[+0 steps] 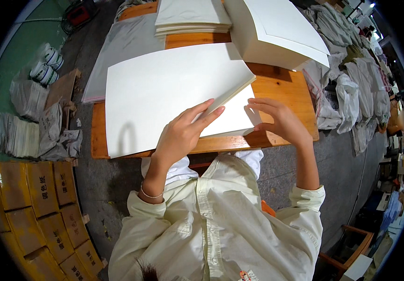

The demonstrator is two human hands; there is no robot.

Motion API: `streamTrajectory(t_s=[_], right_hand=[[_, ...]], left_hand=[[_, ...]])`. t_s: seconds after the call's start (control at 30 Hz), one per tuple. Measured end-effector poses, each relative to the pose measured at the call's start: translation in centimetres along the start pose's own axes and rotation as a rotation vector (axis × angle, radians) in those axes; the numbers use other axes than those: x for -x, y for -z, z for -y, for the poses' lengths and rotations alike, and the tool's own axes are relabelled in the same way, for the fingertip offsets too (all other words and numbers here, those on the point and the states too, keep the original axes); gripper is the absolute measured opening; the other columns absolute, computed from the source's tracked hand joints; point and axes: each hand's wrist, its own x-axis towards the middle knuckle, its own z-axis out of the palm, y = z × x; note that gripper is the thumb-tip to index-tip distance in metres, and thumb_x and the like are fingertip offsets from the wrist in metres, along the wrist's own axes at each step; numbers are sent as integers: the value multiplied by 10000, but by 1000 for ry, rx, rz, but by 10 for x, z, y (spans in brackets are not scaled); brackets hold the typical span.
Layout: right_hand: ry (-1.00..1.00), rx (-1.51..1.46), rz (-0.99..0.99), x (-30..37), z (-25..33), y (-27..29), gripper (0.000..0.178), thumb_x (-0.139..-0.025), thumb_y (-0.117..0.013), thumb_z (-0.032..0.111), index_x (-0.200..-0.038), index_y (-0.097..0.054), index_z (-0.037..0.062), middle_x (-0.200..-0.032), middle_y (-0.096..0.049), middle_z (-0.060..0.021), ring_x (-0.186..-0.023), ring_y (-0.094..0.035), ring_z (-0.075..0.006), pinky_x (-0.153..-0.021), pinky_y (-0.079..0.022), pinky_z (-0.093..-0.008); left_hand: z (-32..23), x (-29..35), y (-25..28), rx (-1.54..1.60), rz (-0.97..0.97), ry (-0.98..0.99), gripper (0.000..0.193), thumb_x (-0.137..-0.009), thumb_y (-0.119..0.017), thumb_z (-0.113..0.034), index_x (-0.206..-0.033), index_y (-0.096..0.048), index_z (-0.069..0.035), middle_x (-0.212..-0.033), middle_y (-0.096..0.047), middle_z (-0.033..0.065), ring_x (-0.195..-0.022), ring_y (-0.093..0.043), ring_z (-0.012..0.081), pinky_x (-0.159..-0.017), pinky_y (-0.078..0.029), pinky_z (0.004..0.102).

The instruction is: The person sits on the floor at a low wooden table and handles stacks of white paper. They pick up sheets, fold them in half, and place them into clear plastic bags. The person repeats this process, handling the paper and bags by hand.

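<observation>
Large white paper sheets [160,84] lie at the near side of the wooden table, their right part lifted and curled up to the left. My left hand [181,133] is closed around the lifted edge, which runs between its fingers. Beneath that edge shows a lower stack of white paper [232,114]. At this stack's right end is my right hand [281,122], fingers and thumb apart, the fingertips at the paper's edge. Whether they touch it, I cannot tell for sure.
The wooden table [288,93] also bears a white paper stack [192,16] at the back, a tall white stack [277,28] at the back right, and clear plastic sheeting [127,44]. Taped cartons [42,189] stand at left; grey sacks [361,79] are heaped at right.
</observation>
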Motion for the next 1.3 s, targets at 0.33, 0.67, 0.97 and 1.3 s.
streamTrajectory(t_s=[0.33,0.67,0.97,1.3], right_hand=[[276,288,-190,4,15,4,169,-762,-657,66,-926,-699,53,-970,-707,-76,-907,-668,-249,-899,-510,-375],[239,318,-256,3,16,8,118,-699,-717,41,-800,-657,29,-831,-684,-75,-851,-657,-279,-810,-542,-368],[151,300,-360,-1,30,10,276,-669,-755,62,-928,-660,59,-1031,-654,-96,-1002,-610,-281,-869,-509,-375],[285,396,-371,4,18,6,161,-683,-736,95,-813,-646,63,-1125,-630,-52,-1076,-576,-251,-870,-484,-369]], left_hand=[[-2,-1,3,-28,49,-22,487,-839,-568,40,-1243,-634,-224,-1292,-575,120,-1094,-617,277,-899,-534,352],[-3,0,3,-67,51,-60,515,-769,-716,-251,-1269,-598,-287,-1329,-537,26,-1102,-596,222,-887,-541,346],[2,1,-1,5,9,-18,490,-803,-661,-104,-1263,-606,-264,-1293,-562,57,-1071,-614,216,-863,-553,335],[-1,1,1,-48,11,-55,485,-826,-646,-120,-1283,-591,-271,-1316,-548,57,-1081,-608,227,-876,-549,338]])
